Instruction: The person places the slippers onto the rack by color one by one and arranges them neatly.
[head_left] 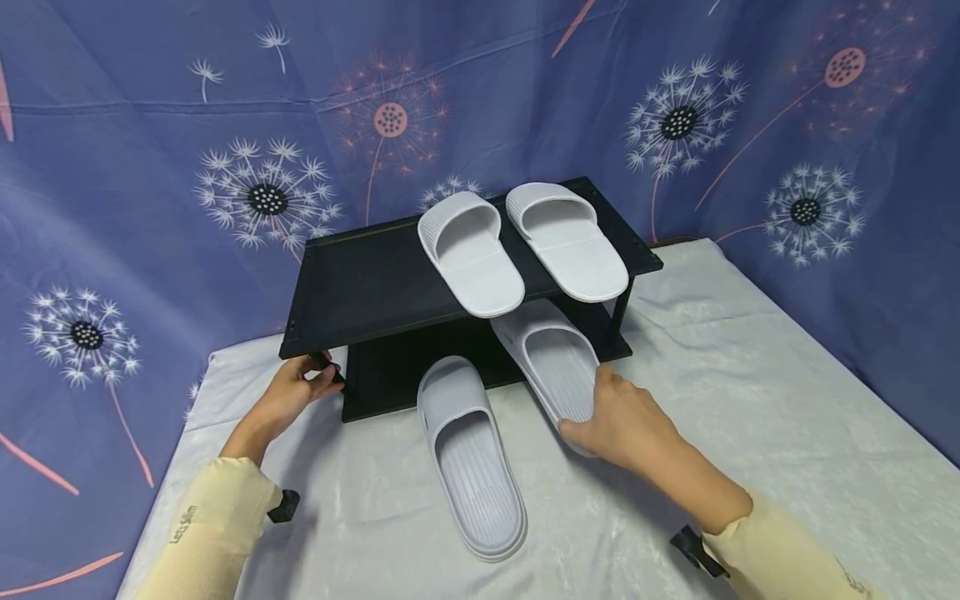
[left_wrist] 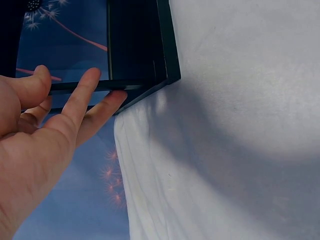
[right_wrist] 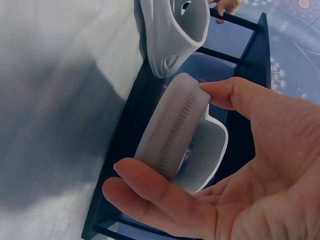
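Observation:
My right hand (head_left: 633,425) grips the heel end of a light grey slide slipper (head_left: 558,371). Its toe end reaches in under the top shelf of a black two-tier shoe rack (head_left: 360,283). In the right wrist view, thumb and fingers pinch the two sides of its heel. At the rack's left end, my left hand (head_left: 288,396) holds a thin side post (left_wrist: 70,87), thumb on one side and fingers on the other. A matching grey slipper (head_left: 480,475) points toward the rack, its toe by the lower shelf's front edge and its heel toward me.
Two white slippers (head_left: 476,258) stand side by side on the right part of the top shelf, heels toward me. The rack stands on a bed-like surface with a pale cloth (head_left: 750,400). Behind it hangs a blue curtain (head_left: 510,100) with dandelion prints.

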